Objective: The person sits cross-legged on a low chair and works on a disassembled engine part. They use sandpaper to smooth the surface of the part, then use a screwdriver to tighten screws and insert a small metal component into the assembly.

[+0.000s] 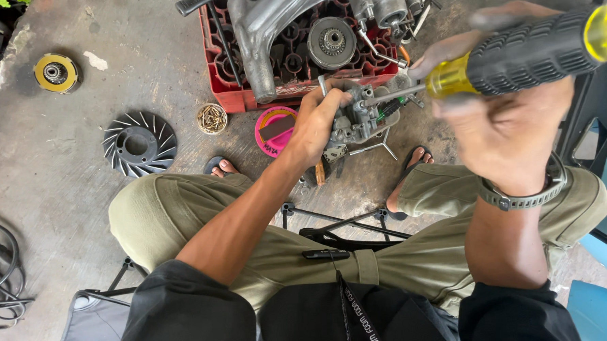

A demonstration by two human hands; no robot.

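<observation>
Illumination: even, diffuse daylight, bright throughout; no hard glare. Shadows soft, pooled under the knees and beside the red crate (225, 85). Right hand (512, 113) and screwdriver (517, 55) sit close to the lens and are blurred. Left hand (315, 125), carburetor (362, 117) and concrete floor (65, 174) are sharp. Wide-angle stretching evident at edges.

The screwdriver (517, 52) has a clear yellow handle under a black ribbed grip. At ten o'clock from it sits a red crate (221, 72); a pink lid (274, 131), black finned fan wheel (138, 143) and olive trousers (162, 211) lie around.
</observation>
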